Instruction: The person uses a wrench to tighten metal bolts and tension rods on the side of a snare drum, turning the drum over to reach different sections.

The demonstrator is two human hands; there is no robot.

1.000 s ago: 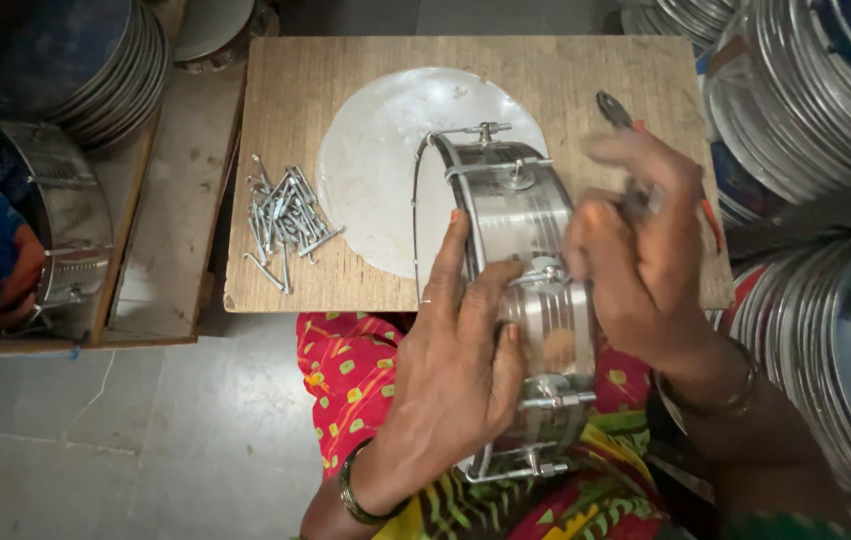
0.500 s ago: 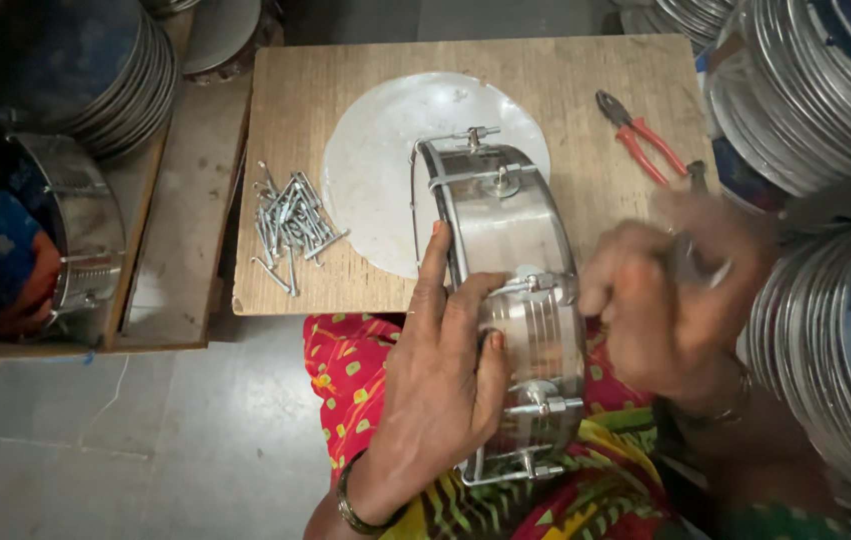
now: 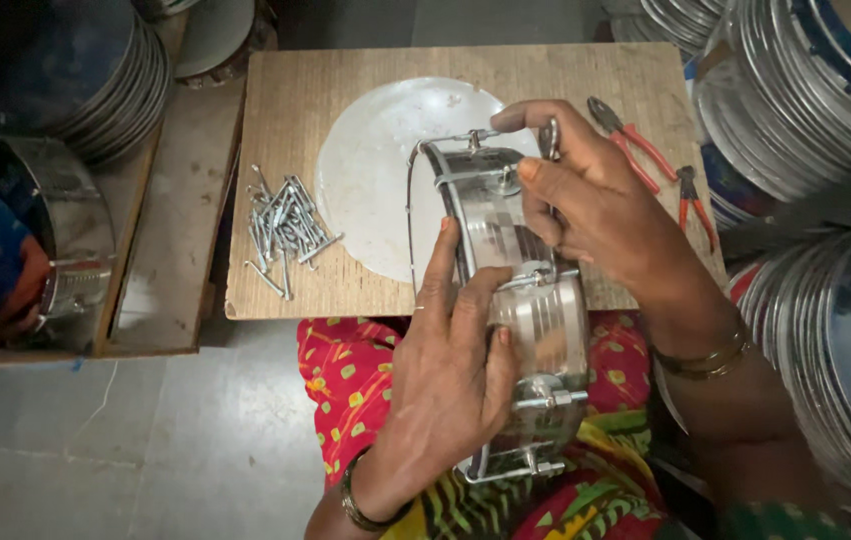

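Note:
I hold a shiny metal drum shell [image 3: 545,320] on its edge, its far rim resting on a wooden board [image 3: 345,65] and its near rim over my lap. My left hand [image 3: 450,385] grips the shell's left side, fingers spread along the rim. My right hand [image 3: 600,205] is at the shell's top end, fingers closed on a small metal key [image 3: 550,135] beside a tension rod. A white round disc [image 3: 375,180] lies flat on the board under the shell.
A pile of metal rods [image 3: 280,225] lies left of the disc. Two red-handled pliers [image 3: 640,145] lie at the board's right edge. Stacks of metal drum shells [image 3: 815,90] stand on the right, more discs [image 3: 75,80] at the back left, one shell [image 3: 60,250] at the left.
My right hand let go of the pliers, swung out to the right, then came back to the shell's top end holding the small key. My left hand kept its grip.

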